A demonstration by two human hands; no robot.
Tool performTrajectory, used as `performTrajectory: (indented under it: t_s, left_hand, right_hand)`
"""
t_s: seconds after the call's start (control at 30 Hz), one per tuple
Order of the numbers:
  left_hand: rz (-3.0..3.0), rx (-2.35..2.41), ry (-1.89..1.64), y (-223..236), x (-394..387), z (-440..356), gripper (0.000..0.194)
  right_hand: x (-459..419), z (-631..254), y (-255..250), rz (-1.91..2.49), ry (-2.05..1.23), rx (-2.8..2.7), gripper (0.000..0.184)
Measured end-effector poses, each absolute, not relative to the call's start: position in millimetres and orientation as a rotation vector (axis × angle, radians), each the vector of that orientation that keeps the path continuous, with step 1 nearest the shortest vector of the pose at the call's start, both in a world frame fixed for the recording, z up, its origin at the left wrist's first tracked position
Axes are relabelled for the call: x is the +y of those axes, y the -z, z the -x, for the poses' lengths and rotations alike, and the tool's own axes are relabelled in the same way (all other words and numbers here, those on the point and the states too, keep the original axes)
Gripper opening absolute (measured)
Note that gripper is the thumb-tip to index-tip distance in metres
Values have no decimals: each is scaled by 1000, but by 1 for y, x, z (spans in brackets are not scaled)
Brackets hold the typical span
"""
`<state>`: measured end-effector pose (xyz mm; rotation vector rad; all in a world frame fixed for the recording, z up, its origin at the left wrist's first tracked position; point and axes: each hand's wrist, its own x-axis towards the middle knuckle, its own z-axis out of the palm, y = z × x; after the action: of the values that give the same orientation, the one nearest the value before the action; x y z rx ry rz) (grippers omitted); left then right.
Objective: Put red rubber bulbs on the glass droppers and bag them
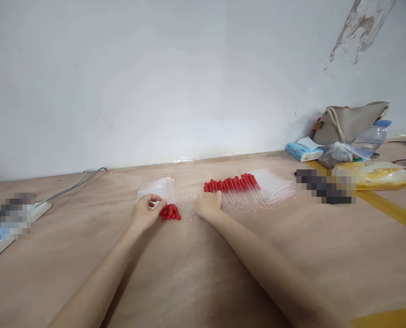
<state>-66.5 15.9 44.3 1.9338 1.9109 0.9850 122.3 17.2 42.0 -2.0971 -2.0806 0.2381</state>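
My left hand [147, 212] is beside a small pile of red rubber bulbs [171, 212], thumb and forefinger curled together at its edge; whatever may be between the fingertips is too small to make out. Bare clear thin tubes [186, 207] lie side by side to the right of the pile. Over their right end is my right hand [208, 205], closed, its fingertips and anything in them hidden. Just past it, a row of droppers [240, 193] lies close together, red bulbs away from me and clear tubes toward me.
Clear plastic bags [156, 187] are stacked behind my left hand, and more bags [273, 184] are fanned out right of the droppers. A tissue pack [303, 150], a grey bag [351, 125] and a yellow package [377, 176] stand at right. A power strip [18, 230] lies at left.
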Motion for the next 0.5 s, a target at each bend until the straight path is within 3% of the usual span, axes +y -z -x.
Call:
performTrajectory:
  t_s: [0.17,0.5]
  left_hand:
    - [-1853,1771,-874,-30,25,80,36]
    - [-1765,1804,-1003,-30,22,72,32]
  right_hand:
    - [-4,-145,-48,2022,-76,-1997,27]
    - [-67,-219,-7,1463,154,-2019,18]
